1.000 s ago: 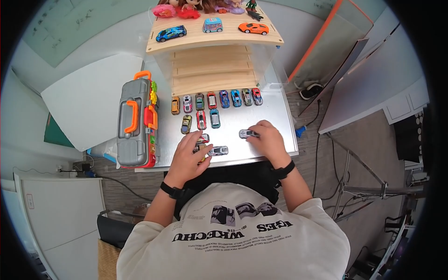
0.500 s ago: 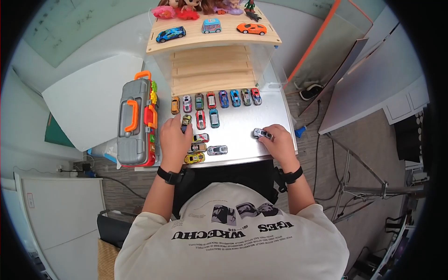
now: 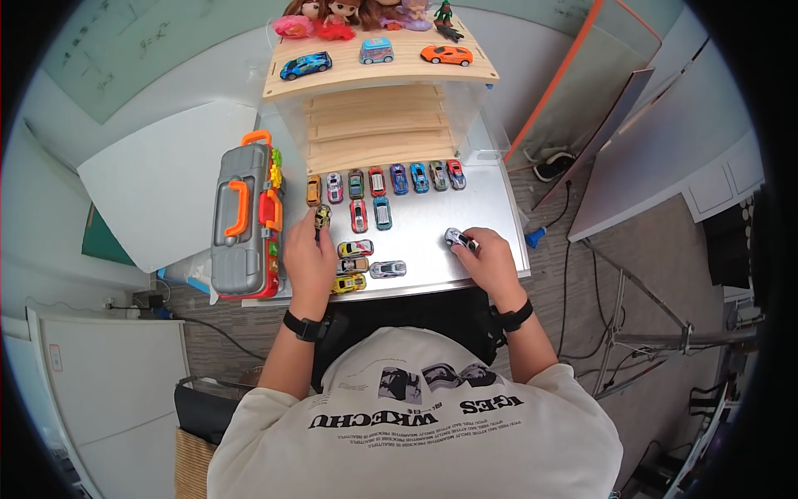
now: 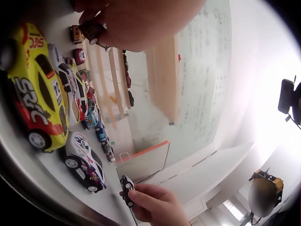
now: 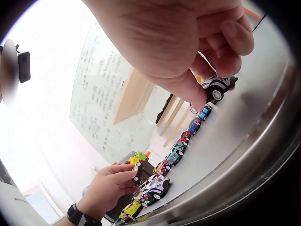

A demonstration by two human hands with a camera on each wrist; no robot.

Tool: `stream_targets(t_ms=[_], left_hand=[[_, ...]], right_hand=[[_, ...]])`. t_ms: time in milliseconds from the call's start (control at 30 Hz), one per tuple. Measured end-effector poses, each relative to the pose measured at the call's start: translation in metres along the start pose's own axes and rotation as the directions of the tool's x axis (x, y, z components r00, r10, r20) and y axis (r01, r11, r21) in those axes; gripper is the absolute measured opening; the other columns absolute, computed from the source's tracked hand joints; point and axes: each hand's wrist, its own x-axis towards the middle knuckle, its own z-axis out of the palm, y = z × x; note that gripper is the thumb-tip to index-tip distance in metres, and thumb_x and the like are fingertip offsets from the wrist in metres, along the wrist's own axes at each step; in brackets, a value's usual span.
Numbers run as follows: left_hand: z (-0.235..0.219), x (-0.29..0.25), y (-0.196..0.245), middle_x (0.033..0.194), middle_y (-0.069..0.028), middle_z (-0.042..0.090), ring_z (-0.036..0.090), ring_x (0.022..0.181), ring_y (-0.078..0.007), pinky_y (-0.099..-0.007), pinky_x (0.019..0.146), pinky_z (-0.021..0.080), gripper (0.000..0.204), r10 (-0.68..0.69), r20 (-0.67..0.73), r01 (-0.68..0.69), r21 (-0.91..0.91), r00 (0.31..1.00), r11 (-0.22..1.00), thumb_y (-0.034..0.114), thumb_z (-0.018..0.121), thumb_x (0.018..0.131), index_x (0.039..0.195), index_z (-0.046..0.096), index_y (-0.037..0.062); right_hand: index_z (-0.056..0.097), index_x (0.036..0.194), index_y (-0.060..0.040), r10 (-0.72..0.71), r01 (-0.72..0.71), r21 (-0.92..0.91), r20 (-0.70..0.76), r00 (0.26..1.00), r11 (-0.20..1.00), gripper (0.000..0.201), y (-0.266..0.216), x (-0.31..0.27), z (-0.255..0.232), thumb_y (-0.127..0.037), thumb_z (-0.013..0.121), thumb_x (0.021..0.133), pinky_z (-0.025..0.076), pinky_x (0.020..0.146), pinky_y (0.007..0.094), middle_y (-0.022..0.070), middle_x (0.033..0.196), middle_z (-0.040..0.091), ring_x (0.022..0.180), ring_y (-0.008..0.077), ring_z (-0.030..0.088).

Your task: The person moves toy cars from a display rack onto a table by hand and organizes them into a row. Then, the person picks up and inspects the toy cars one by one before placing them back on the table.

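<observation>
My left hand (image 3: 309, 256) pinches a yellow-and-black toy car (image 3: 323, 218) by its sides, at the left of the second row. In the right wrist view that car is tipped nose-up, its wheels showing. My right hand (image 3: 494, 262) grips a white-and-black toy car (image 3: 454, 237) between thumb and fingers, over the right part of the metal table (image 3: 424, 270). Close by the left hand lie a red-and-white car (image 3: 356, 248), a brown-grey car (image 3: 353, 265) and a yellow car (image 3: 348, 284), stacked in a column. A silver-white car (image 3: 388, 269) sits beside them.
Several toy cars line up before a wooden shelf (image 3: 378, 154), with a red car (image 3: 358, 216) and a teal car (image 3: 382, 214) in front. A grey toolbox-like case (image 3: 238, 218) stands at the left edge. Dolls (image 3: 337, 21) and more cars top the shelf.
My left hand has left the column of cars, moved up, and taken hold of the yellow-and-black car, shifting it left and tipping it. The right hand has moved slightly right, turning its car.
</observation>
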Motion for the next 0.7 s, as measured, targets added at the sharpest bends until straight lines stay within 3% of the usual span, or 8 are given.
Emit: stream_targets(t_ms=[100, 167, 333, 400, 467, 533, 633, 700], left_hand=[[-0.01, -0.012, 0.003, 0.109, -0.0248, 0.067, 0.066, 0.1, -0.0432, -0.0479, 0.087, 0.053, 0.037, -0.068, 0.034, 0.07, -0.033, 0.997, 0.997, 0.004, 0.063, 0.096, 0.132, 0.061, -0.0069], [-0.009, -0.02, -0.004, 0.111, -0.0247, 0.066, 0.065, 0.103, -0.0431, -0.0465, 0.09, 0.053, 0.039, -0.044, 0.002, 0.044, -0.071, 0.999, 0.997, 0.003, 0.062, 0.098, 0.135, 0.059, -0.0066], [-0.009, -0.035, -0.02, 0.119, -0.0254, 0.064, 0.064, 0.109, -0.0415, -0.0449, 0.095, 0.052, 0.039, -0.036, -0.007, 0.034, -0.137, 0.999, 0.99, 0.003, 0.061, 0.099, 0.137, 0.058, -0.006], [-0.008, -0.039, -0.024, 0.123, -0.0258, 0.064, 0.064, 0.112, -0.0408, -0.0446, 0.098, 0.051, 0.039, -0.042, -0.01, 0.04, -0.156, 0.999, 0.987, 0.004, 0.061, 0.1, 0.137, 0.059, -0.0055], [-0.005, -0.043, -0.028, 0.123, -0.0259, 0.063, 0.063, 0.112, -0.0412, -0.0448, 0.098, 0.051, 0.039, -0.048, -0.016, 0.045, -0.18, 0.999, 0.983, 0.004, 0.062, 0.099, 0.137, 0.059, -0.0055], [-0.004, -0.044, -0.027, 0.122, -0.0251, 0.063, 0.063, 0.11, -0.0416, -0.0444, 0.096, 0.052, 0.038, -0.055, 0.008, 0.056, -0.199, 0.998, 0.978, 0.003, 0.061, 0.099, 0.136, 0.059, -0.0064], [-0.004, -0.045, -0.027, 0.121, -0.0245, 0.062, 0.063, 0.109, -0.0421, -0.0451, 0.094, 0.052, 0.038, -0.053, -0.007, 0.05, -0.201, 0.999, 0.978, 0.004, 0.062, 0.098, 0.135, 0.059, -0.007], [-0.005, -0.045, -0.028, 0.12, -0.0244, 0.062, 0.063, 0.108, -0.0428, -0.0466, 0.094, 0.052, 0.038, -0.082, -0.001, 0.08, -0.23, 0.997, 0.97, 0.006, 0.062, 0.097, 0.134, 0.059, -0.0069]], right_hand=[[0.074, 0.103, 0.0039, -0.005, 0.005, 0.006, -0.009, 1.0, 1.0, 0.029, -0.006, 0.004, 0.004, -0.017, 0.08, 0.085, 0.057, 0.074, 0.0423, 0.0216, 0.091, 0.073, 0.079, 0.0371, 0.071], [0.074, 0.108, 0.0041, -0.013, 0.012, 0.05, 0.013, 1.0, 0.999, 0.03, -0.01, 0.012, 0.007, -0.017, 0.08, 0.088, 0.054, 0.062, 0.0334, 0.0182, 0.091, 0.074, 0.066, 0.021, 0.068], [0.07, 0.116, 0.0042, -0.063, 0.052, 0.19, 0.053, 0.997, 0.98, 0.032, -0.04, 0.057, 0.025, -0.013, 0.076, 0.09, 0.055, 0.063, 0.032, 0.0155, 0.093, 0.076, 0.066, 0.0156, 0.068], [0.068, 0.12, 0.0034, -0.229, 0.234, 0.235, -0.046, 0.972, 0.943, 0.035, -0.06, 0.087, 0.039, -0.014, 0.074, 0.091, 0.056, 0.065, 0.0319, 0.0155, 0.094, 0.076, 0.067, 0.0161, 0.069], [0.068, 0.12, 0.0013, -0.256, 0.255, 0.177, -0.017, 0.967, 0.951, 0.034, -0.093, 0.121, 0.044, -0.015, 0.069, 0.09, 0.058, 0.077, 0.0414, 0.0215, 0.097, 0.076, 0.083, 0.0345, 0.074], [0.069, 0.117, 0.0007, -0.273, 0.274, 0.256, -0.038, 0.961, 0.927, 0.031, -0.123, 0.157, 0.057, -0.015, 0.069, 0.09, 0.058, 0.08, 0.0456, 0.0233, 0.096, 0.075, 0.086, 0.0395, 0.073], [0.069, 0.116, 0.0003, -0.45, 0.469, 0.102, -0.164, 0.878, 0.877, 0.029, -0.143, 0.215, 0.093, -0.017, 0.067, 0.092, 0.057, 0.081, 0.0498, 0.0246, 0.096, 0.074, 0.088, 0.0424, 0.072], [0.069, 0.114, 0.0001, -0.503, 0.505, -0.008, -0.116, 0.856, 0.863, 0.028, -0.153, 0.248, 0.111, -0.018, 0.065, 0.093, 0.057, 0.081, 0.0511, 0.0244, 0.096, 0.074, 0.089, 0.0429, 0.071]])
